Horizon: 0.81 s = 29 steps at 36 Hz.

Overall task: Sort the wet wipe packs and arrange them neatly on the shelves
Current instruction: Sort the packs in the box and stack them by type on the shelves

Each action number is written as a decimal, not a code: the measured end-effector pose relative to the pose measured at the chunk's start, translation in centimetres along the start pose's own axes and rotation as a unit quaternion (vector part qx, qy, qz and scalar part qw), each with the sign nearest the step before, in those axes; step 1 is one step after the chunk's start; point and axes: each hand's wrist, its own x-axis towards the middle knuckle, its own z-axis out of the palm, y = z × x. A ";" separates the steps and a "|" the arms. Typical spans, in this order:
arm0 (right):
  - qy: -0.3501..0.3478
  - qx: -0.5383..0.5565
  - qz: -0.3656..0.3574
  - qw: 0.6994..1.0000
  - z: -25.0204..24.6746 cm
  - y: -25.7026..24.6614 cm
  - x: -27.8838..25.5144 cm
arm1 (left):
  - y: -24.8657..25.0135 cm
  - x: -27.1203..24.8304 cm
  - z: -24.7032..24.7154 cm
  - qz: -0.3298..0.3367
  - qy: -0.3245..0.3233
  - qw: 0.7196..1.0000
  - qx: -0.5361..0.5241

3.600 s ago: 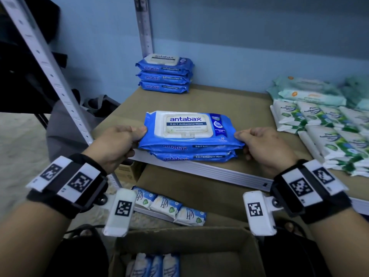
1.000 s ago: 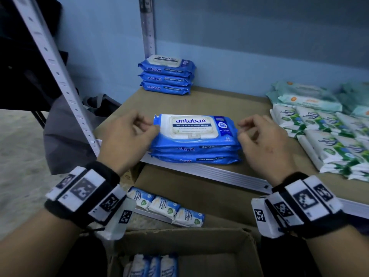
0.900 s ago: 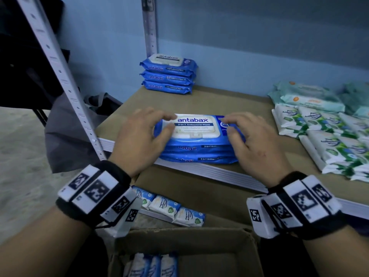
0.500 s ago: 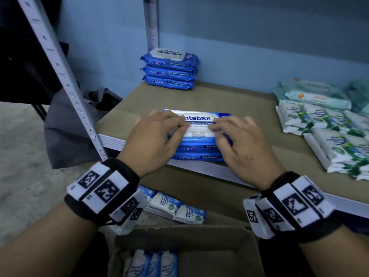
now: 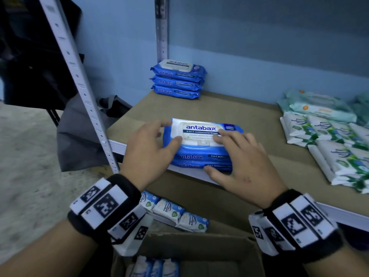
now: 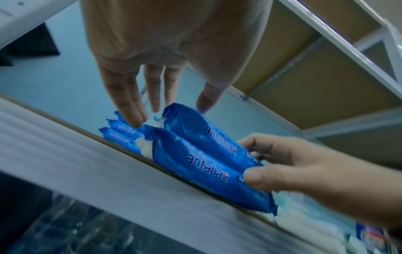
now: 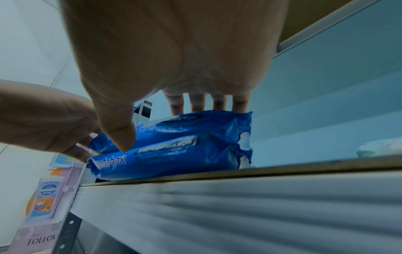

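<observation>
Brown shelf at centre frame — left hand and right hand, fingers straight, press the stacked blue packs.

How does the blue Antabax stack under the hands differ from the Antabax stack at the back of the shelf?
The front Antabax stack sits at the shelf's front edge; the rear Antabax stack stands at the back by the wall. The front one shows two packs from the wrist views, the rear three. The left hand and right hand touch the front stack; nothing touches the rear. Both are blue packs, lids up.
</observation>
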 end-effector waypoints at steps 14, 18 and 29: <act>0.005 -0.010 -0.003 1.000 -0.2 1.2 -0.2 | 0.6 1.2 0.8 -0.148 -0.045 0.977 -0.148; 0.003 -0.019 0.012 1.000 -0.9 1.9 -0.9 | 1.2 1.3 1.6 -0.134 -0.071 0.976 -0.156; -0.025 -0.087 0.037 0.995 -3.5 2.6 -2.0 | 1.9 1.7 4.4 -0.089 -0.149 0.968 -0.179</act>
